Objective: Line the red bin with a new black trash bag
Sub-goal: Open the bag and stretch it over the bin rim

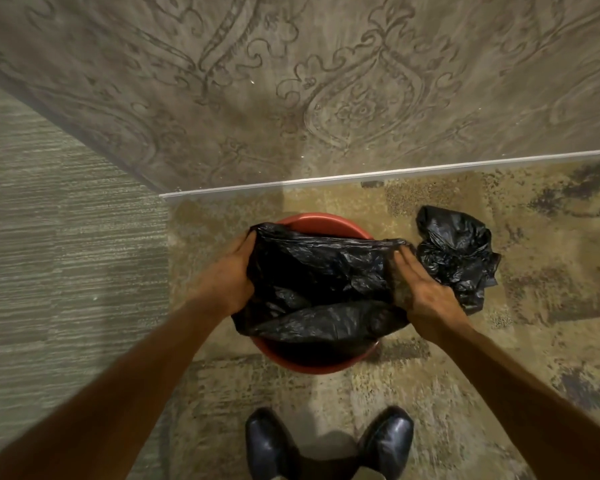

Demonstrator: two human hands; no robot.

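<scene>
A round red bin (321,221) stands on the patterned carpet by the wall. A black trash bag (323,275) is spread across its mouth, with the bin's far and near rim still showing. My left hand (231,271) grips the bag's left edge. My right hand (425,289) holds the bag's right edge, fingers stretched along the plastic.
A second, crumpled black bag (458,254) lies on the carpet right of the bin. A wall with ornate grey wallpaper (326,81) and a white baseboard (395,174) rises just behind. My two black shoes (329,441) are at the bottom.
</scene>
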